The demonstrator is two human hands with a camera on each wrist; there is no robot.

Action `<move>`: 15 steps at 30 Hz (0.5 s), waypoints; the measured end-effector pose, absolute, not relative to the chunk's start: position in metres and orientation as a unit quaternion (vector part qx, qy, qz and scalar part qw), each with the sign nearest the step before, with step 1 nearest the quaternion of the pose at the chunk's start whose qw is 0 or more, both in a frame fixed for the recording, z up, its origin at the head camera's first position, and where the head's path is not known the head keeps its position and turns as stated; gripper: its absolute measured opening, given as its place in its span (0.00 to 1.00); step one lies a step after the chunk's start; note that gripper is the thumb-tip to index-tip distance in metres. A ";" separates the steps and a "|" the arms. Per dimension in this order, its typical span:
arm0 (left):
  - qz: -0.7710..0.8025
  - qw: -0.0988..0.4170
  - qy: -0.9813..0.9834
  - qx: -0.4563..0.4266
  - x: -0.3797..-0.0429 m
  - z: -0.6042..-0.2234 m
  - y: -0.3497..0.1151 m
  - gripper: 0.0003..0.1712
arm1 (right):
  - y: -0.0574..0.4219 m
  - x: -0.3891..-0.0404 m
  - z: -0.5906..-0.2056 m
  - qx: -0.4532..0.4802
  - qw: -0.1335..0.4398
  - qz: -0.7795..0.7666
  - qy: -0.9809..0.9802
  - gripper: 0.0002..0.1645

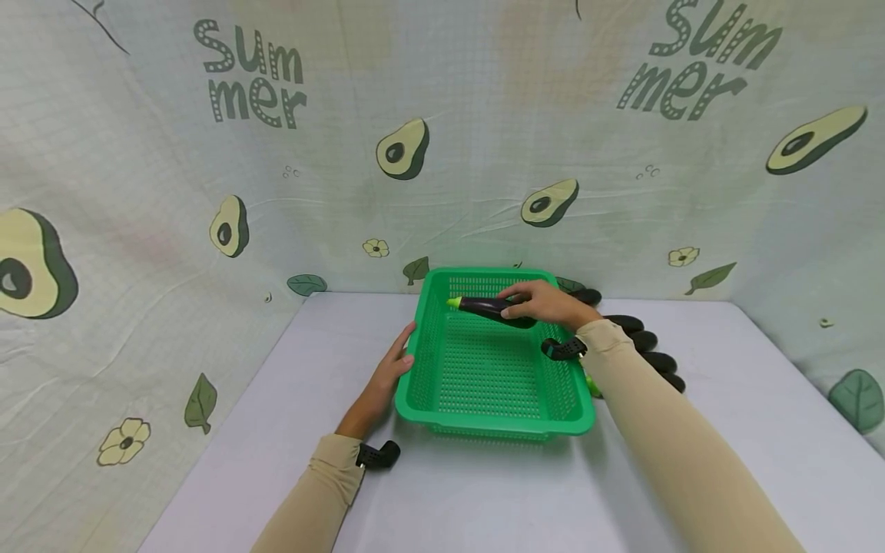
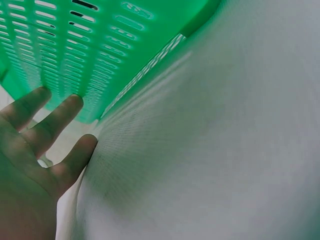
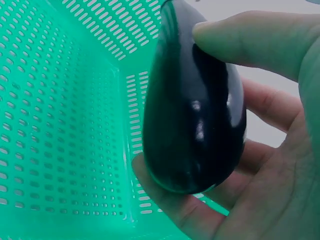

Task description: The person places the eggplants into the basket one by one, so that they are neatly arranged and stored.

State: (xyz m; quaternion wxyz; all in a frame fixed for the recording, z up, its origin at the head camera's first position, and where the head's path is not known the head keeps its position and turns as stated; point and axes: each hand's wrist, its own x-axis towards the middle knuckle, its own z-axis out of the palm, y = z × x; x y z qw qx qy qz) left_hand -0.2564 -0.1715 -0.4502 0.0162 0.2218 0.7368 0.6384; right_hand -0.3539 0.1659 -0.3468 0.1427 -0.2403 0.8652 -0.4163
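The eggplant (image 1: pixel 480 307) is over the far half of the green basket (image 1: pixel 484 425), its pale green stem end pointing toward the basket's left wall and its rounded end toward the right wall. The right hand (image 1: pixel 546 302) grips it near that rounded end, thumb on one side and the other fingers (image 3: pixel 192 212) curled round beneath. To the left of the basket, the left hand (image 1: pixel 380 386) has its fingers straight and spread against the outer wall, gripping nothing. Further eggplants (image 1: pixel 660 362) lie in a row just beyond the basket's right side, partly hidden by the right sleeve (image 1: pixel 664 415). The table (image 1: pixel 477 507) extends under the basket, and a printed cloth (image 1: pixel 477 192) hangs behind it. The step in hand seems to be moving one eggplant across the basket, though its direction cannot be told; the next move probably calls for a firm grip, clearance from the basket's rim and a gentle release
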 end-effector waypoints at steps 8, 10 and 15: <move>0.638 0.011 0.736 0.225 -0.257 -0.450 -0.172 0.39 | 0.159 -0.361 -0.349 -0.239 0.157 -0.392 0.875 0.32; 0.637 0.011 0.737 0.226 -0.257 -0.451 -0.172 0.39 | 0.157 -0.363 -0.350 -0.236 0.160 -0.387 0.877 0.31; 0.635 0.013 0.739 0.224 -0.258 -0.452 -0.172 0.39 | 0.152 -0.366 -0.356 -0.235 0.158 -0.370 0.885 0.29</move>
